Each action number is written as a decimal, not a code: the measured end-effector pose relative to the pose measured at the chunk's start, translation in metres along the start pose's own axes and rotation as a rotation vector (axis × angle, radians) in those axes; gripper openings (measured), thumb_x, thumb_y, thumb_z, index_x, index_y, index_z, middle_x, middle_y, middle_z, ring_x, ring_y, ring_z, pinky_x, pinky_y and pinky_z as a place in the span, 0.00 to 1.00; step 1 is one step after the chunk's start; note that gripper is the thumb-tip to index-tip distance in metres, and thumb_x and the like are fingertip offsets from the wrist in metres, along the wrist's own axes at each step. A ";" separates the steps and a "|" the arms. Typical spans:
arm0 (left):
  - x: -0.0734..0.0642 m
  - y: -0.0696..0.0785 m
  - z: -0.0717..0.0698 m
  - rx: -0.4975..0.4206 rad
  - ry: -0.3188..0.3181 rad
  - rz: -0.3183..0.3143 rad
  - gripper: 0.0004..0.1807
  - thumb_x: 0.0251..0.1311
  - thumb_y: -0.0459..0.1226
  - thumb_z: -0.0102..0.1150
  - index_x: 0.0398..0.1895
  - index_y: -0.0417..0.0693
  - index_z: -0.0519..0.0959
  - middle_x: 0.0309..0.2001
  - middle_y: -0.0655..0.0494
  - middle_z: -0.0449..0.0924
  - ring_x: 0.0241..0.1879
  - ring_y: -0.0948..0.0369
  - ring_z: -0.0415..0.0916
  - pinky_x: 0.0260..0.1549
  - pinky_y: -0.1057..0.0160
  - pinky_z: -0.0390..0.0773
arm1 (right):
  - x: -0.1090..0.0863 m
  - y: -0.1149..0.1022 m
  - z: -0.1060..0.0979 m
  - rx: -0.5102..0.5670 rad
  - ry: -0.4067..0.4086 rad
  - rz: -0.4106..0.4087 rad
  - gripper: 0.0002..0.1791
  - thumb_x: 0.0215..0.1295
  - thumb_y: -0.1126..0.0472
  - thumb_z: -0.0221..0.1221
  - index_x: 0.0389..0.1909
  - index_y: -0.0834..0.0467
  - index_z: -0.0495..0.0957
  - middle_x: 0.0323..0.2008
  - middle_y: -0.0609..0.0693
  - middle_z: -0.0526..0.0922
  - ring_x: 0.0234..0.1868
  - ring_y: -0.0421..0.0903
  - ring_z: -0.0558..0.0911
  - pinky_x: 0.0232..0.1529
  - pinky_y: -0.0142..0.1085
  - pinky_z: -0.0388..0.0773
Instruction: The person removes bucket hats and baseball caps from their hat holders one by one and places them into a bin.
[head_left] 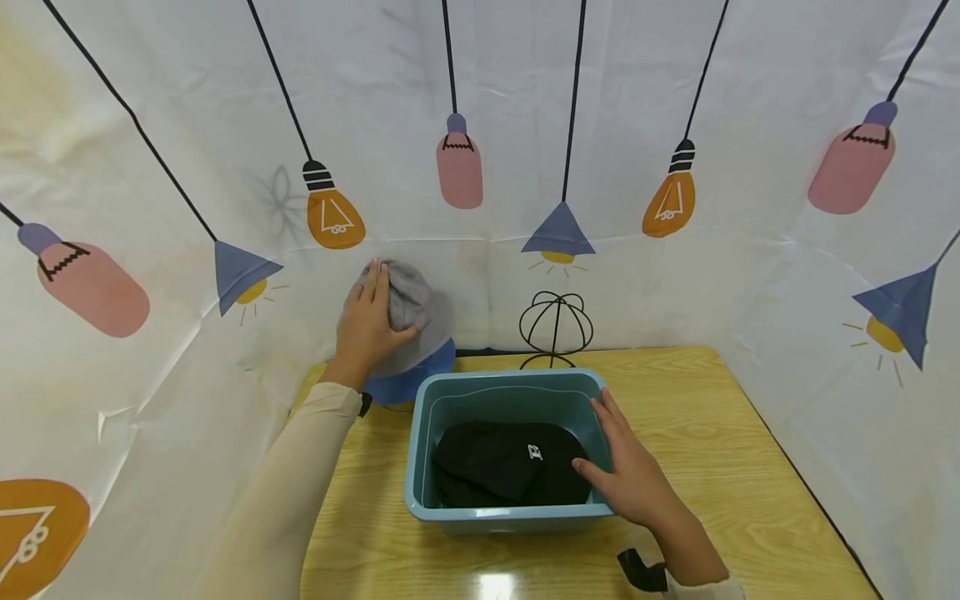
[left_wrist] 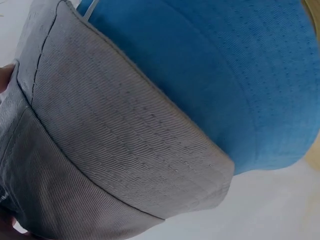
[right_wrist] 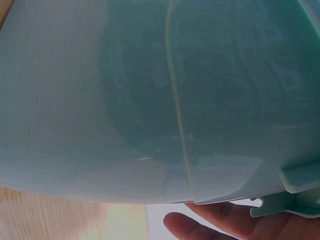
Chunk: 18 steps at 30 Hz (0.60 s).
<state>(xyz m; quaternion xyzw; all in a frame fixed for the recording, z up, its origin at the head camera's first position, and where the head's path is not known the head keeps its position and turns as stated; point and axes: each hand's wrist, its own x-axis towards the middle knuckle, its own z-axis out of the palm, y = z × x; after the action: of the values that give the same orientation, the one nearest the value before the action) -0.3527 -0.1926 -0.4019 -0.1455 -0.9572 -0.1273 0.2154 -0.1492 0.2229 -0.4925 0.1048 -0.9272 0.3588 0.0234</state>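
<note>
My left hand [head_left: 371, 321] holds the crown of a grey bucket hat [head_left: 408, 300], thumb on the right side and fingers over the top. In the left wrist view the grey hat's stitched brim [left_wrist: 125, 120] covers part of a blue brim [left_wrist: 220, 80]. This blue hat [head_left: 412, 379] sits directly beneath the grey one at the table's back left. My right hand [head_left: 633, 475] rests at the right rim of a blue-green plastic tub [head_left: 510, 379], fingers extended and thumb over the inside. Inside the tub lies a black cap [head_left: 487, 467] with a white emblem.
A black wire stand [head_left: 555, 325] with a rounded top rises behind the tub. The wooden table [head_left: 675, 400] reaches back to a white sheet [head_left: 480, 275] printed with lamps, which also hangs along both sides.
</note>
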 end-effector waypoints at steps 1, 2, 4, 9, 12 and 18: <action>0.001 0.000 -0.001 -0.004 0.003 0.001 0.70 0.52 0.58 0.76 0.85 0.43 0.38 0.85 0.46 0.35 0.77 0.34 0.54 0.75 0.39 0.57 | 0.000 0.000 0.000 0.001 0.001 0.001 0.51 0.71 0.44 0.64 0.85 0.49 0.46 0.85 0.50 0.38 0.81 0.66 0.53 0.64 0.75 0.64; 0.002 0.000 -0.001 -0.008 0.006 0.004 0.70 0.52 0.58 0.76 0.85 0.43 0.38 0.85 0.46 0.35 0.77 0.34 0.54 0.76 0.39 0.56 | 0.000 0.000 0.000 0.003 0.001 0.002 0.51 0.71 0.44 0.64 0.85 0.49 0.46 0.85 0.50 0.38 0.81 0.66 0.53 0.64 0.75 0.64; 0.003 0.000 -0.003 -0.020 0.010 0.005 0.70 0.52 0.57 0.77 0.85 0.43 0.37 0.85 0.46 0.34 0.79 0.36 0.52 0.76 0.40 0.55 | 0.000 0.001 0.001 0.003 0.003 0.002 0.51 0.71 0.44 0.64 0.85 0.48 0.46 0.85 0.50 0.38 0.81 0.66 0.53 0.64 0.75 0.63; 0.004 0.003 -0.009 -0.059 0.034 0.011 0.71 0.52 0.55 0.78 0.85 0.44 0.37 0.85 0.47 0.32 0.81 0.39 0.48 0.77 0.40 0.54 | 0.000 0.002 0.001 0.005 0.005 -0.005 0.51 0.71 0.42 0.64 0.85 0.48 0.45 0.85 0.50 0.38 0.81 0.66 0.53 0.63 0.74 0.65; 0.004 0.005 -0.015 -0.079 0.067 0.020 0.71 0.51 0.55 0.79 0.85 0.44 0.38 0.85 0.46 0.34 0.81 0.39 0.49 0.76 0.40 0.56 | 0.000 0.002 0.001 0.008 0.006 -0.010 0.51 0.71 0.42 0.63 0.85 0.48 0.46 0.85 0.50 0.38 0.81 0.66 0.54 0.63 0.74 0.65; 0.006 0.007 -0.026 -0.087 0.142 0.042 0.70 0.50 0.54 0.79 0.85 0.42 0.41 0.85 0.45 0.38 0.81 0.41 0.50 0.76 0.41 0.58 | 0.001 0.004 0.002 0.010 0.009 -0.016 0.51 0.71 0.43 0.64 0.85 0.47 0.45 0.85 0.50 0.38 0.81 0.66 0.53 0.63 0.74 0.65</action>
<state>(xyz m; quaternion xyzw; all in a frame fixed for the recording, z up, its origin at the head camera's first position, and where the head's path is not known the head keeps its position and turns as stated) -0.3461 -0.1928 -0.3753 -0.1655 -0.9298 -0.1744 0.2786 -0.1512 0.2242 -0.4959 0.1109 -0.9244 0.3637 0.0298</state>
